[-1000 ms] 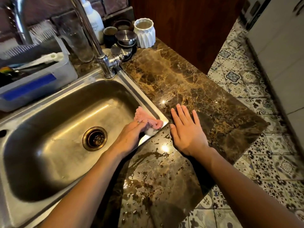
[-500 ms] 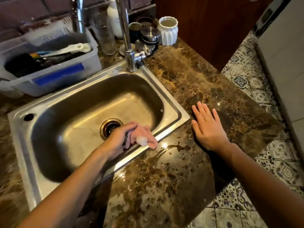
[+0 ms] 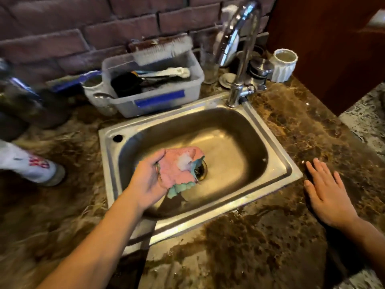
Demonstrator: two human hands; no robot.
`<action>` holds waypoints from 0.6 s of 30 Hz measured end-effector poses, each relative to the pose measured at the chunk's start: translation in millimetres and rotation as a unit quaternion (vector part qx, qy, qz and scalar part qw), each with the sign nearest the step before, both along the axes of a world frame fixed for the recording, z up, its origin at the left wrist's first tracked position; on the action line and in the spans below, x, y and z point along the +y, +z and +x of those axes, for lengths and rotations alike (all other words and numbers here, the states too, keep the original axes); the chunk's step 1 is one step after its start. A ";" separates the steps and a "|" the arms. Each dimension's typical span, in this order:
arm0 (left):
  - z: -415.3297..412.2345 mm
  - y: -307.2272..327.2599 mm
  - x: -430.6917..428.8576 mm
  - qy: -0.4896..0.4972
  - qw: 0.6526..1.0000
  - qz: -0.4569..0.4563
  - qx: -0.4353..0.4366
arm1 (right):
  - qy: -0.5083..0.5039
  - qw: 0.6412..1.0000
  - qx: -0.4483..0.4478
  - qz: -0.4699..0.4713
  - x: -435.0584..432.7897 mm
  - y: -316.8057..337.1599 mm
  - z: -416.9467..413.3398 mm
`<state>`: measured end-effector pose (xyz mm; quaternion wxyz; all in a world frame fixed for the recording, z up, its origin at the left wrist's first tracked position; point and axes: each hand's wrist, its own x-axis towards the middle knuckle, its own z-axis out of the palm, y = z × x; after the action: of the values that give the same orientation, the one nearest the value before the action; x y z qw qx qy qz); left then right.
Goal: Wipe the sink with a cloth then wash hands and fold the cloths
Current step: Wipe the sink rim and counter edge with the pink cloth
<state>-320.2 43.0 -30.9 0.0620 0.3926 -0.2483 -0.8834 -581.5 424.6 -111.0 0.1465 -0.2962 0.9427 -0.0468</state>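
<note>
**Countertop** (image 3: 260, 247): dark veined marble, glistening wet along the near edge and carrying everything listed below.

**Sink** (image 3: 239, 142): steel basin set into the countertop. The person is wiping it, so the first step of the task appears to be in hand, with hand-washing and folding not yet begun.

**Plastic tub** (image 3: 158, 101): sitting just behind the sink, holding brushes and utensils, and playing no part in the work.

**Faucet** (image 3: 241, 65): standing at the sink's far right corner. No water is seen running.

**Left hand** (image 3: 145, 182): reaching into the basin, fingers curling round the cloth and gripping it from its left side.

**Right hand** (image 3: 327, 197): lying flat on the countertop just right of the sink, fingers straight and spread, holding nothing, seemingly bracing.

**Cloth** (image 3: 179, 165): pink with a teal underside, bunched, carrying a dab of white suds. Whether it is touching the basin floor or hanging just above it cannot be told.

**Drain** (image 3: 201, 171): showing partly from under the cloth's right edge.

**Next move, as judged**: sweeping the cloth over the basin's walls and corners, pressing down so the bunched fabric is meeting the steel.
</note>
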 end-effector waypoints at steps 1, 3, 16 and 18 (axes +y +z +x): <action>4.3 2.1 -3.6 0.016 1.000 0.007 0.005 | 0.000 1.000 -0.002 0.001 0.9 0.2 -0.4; 11.8 2.8 -9.3 0.036 0.999 0.024 0.023 | -0.004 1.000 0.001 -0.005 3.0 -1.0 -1.4; -0.7 27.2 9.7 0.073 0.987 0.046 0.137 | -0.084 0.816 -0.376 -0.431 -199.8 104.3 78.4; -7.8 31.3 15.6 0.087 0.985 0.039 0.141 | -0.054 0.780 -0.459 -0.422 -226.2 111.3 87.7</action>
<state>-328.0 58.7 0.4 0.1574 0.2859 -0.1674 -0.9303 -493.8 198.4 0.3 0.4196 -0.2204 0.6640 -0.5784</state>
